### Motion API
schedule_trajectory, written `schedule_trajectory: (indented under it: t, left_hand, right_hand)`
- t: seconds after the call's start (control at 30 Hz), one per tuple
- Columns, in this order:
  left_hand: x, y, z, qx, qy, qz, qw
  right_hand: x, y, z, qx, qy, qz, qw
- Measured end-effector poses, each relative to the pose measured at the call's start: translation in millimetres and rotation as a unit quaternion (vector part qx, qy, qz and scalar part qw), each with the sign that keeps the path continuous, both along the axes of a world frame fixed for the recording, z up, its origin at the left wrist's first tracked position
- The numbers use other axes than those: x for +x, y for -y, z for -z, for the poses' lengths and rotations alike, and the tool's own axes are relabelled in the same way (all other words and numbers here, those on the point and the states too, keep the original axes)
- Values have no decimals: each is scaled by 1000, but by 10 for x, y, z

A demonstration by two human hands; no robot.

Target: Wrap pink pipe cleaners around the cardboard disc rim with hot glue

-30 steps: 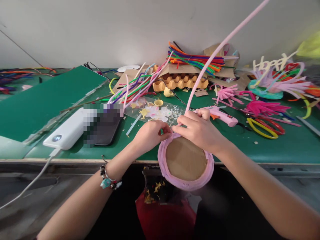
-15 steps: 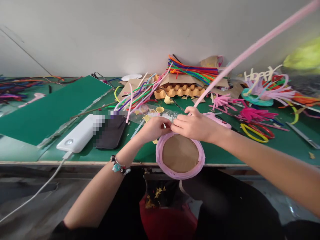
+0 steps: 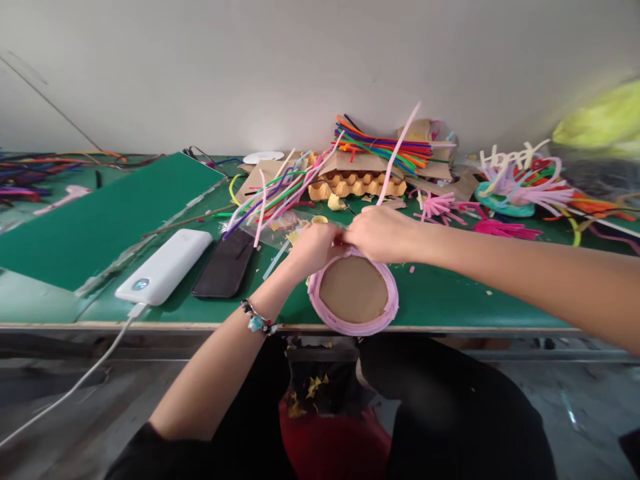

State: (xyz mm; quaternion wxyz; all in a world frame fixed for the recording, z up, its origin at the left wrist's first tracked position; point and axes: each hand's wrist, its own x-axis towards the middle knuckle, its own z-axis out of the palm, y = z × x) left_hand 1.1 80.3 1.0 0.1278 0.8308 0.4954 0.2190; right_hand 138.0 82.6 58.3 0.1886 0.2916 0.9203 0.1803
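Observation:
A round cardboard disc [image 3: 354, 290] edged with layers of pink pipe cleaner [image 3: 361, 328] sits tilted toward me at the table's front edge. My left hand [image 3: 316, 248] pinches the rim at its far left. My right hand [image 3: 384, 233] is closed beside it at the far rim, its fingertips almost meeting the left ones. From the right fist a pink fuzzy pipe cleaner [image 3: 399, 157] sticks up toward the wall. The fingertips of both hands are partly hidden behind the knuckles.
A white power bank [image 3: 164, 268] with a cable and a black phone [image 3: 223, 265] lie left. Behind are loose pipe cleaners [image 3: 280, 193], an egg carton [image 3: 357, 185] and a bundled stack [image 3: 383, 143]. Pink tassels [image 3: 440, 208] and a "Happy" decoration [image 3: 520, 183] stand right.
The free length of pink pipe cleaner looks much shorter and more upright. The disc has shifted slightly up and left. My right forearm now covers the pink tool and the scissors.

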Motion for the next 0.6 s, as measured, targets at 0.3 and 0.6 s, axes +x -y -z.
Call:
schedule_trajectory:
  t: [0.3, 0.6]
  left_hand:
    - [116, 45, -44, 52, 34, -19, 998]
    - [-80, -112, -93, -120, 219, 101, 963]
  right_hand:
    - [-54, -192, -201, -138, -50, 195, 970]
    - [196, -93, -243, 102, 51, -236, 965]
